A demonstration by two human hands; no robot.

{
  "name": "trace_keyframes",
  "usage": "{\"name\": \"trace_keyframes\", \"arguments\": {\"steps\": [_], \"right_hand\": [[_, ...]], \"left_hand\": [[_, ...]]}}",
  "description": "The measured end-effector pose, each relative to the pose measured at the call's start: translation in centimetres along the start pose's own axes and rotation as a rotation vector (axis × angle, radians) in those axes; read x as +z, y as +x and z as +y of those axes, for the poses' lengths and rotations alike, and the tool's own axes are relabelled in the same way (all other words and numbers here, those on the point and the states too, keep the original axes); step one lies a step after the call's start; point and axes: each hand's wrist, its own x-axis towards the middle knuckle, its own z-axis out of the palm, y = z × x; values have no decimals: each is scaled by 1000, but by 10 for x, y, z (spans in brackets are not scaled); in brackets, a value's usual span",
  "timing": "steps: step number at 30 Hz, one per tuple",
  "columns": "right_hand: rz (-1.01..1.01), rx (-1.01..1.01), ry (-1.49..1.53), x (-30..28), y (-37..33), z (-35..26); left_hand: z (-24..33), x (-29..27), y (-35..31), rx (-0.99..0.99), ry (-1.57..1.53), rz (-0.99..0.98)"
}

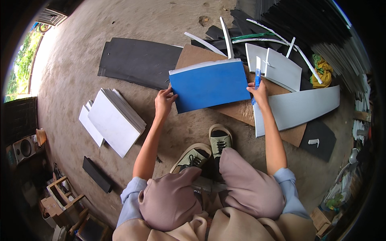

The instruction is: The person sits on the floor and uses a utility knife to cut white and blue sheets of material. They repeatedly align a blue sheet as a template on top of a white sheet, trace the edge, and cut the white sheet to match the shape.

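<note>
A blue rectangular sheet stack [209, 84] with a white top edge lies on a brown board [241, 108] on the concrete floor in front of me. My left hand [164, 101] rests its fingers on the stack's lower left corner. My right hand [259, 92] grips a blue utility knife [257, 76] held upright at the stack's right edge. Both forearms reach out over my knees and sandalled feet [209, 148].
A pile of white sheets [114, 118] lies to the left, a large black sheet [138, 60] behind it. Grey corrugated sheets [299, 106], white strips and black offcuts crowd the right and far side. A small black piece [96, 173] and wooden stools sit lower left.
</note>
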Motion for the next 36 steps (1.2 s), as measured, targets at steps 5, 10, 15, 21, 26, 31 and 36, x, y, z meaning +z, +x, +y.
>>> {"name": "trace_keyframes", "arguments": {"steps": [5, 10, 15, 21, 26, 31, 36], "right_hand": [[-2, -12, -18, -2, 5, 11], [-24, 7, -47, 1, 6, 8], [-30, -1, -95, -2, 7, 8], [-37, 17, -46, -2, 2, -6], [-47, 11, -29, -4, 2, -7], [-40, 26, -43, -4, 4, -1], [-55, 21, -50, -3, 2, -3]], "left_hand": [[7, 0, 3, -4, 28, -19], [7, 1, 1, 15, 61, -1], [2, 7, 3, -38, 8, -20], [-3, 7, 4, -7, 70, -98], [-8, 5, 6, 13, 82, -184], [-5, 2, 6, 31, 126, -207], [1, -1, 6, -18, 119, -246]]}}
